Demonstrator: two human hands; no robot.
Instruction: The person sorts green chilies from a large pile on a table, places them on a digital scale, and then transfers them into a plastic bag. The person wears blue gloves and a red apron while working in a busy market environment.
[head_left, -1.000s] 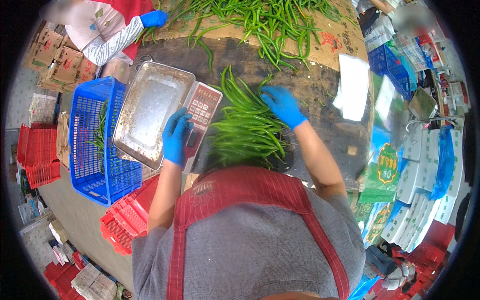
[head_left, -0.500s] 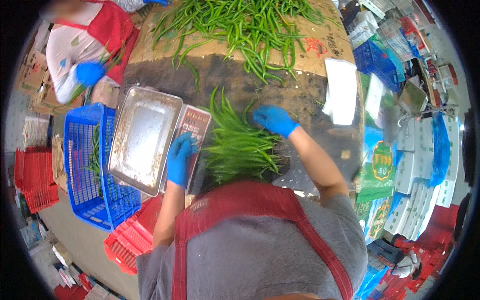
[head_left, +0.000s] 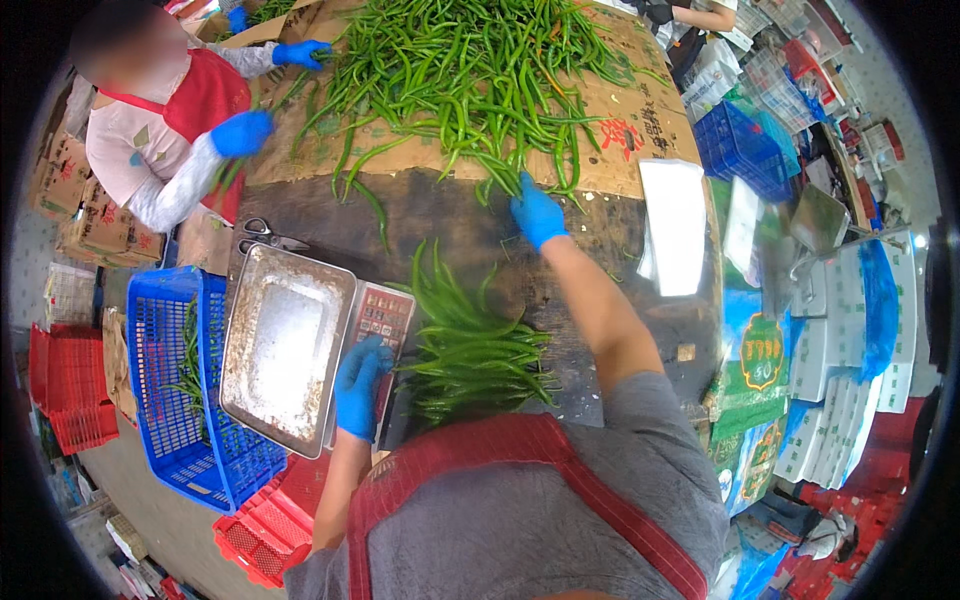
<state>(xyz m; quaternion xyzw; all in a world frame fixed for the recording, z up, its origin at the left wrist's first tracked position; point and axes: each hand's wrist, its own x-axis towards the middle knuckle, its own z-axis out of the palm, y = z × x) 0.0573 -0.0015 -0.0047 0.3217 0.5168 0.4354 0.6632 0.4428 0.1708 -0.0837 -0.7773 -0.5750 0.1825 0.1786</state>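
Observation:
My right hand (head_left: 538, 212), in a blue glove, reaches to the near edge of a big heap of long green chili peppers (head_left: 470, 75). Its fingers are closed on chili peppers there. My left hand (head_left: 362, 388), also gloved in blue, hovers at the keypad (head_left: 383, 312) of a weighing scale, fingers loosely bent and apart, holding nothing visible. To the left of the keypad lies the scale's worn metal tray (head_left: 288, 345), with nothing on it. Between my arms, close to my apron, a bunch of green chili peppers (head_left: 470, 350) lies lined up on the dark table.
Scissors (head_left: 268, 237) lie behind the tray. A blue basket (head_left: 150, 370) with some peppers and red crates (head_left: 265, 535) stand at left. White sheets (head_left: 672, 225) lie at right. Across the left corner, a co-worker's gloved hands (head_left: 240, 133) handle peppers; another person's arm shows at far right.
My right hand has moved away from the lined-up bunch, forward to the heap, and closed on peppers. My left hand stays by the keypad. The whole view has shifted slightly.

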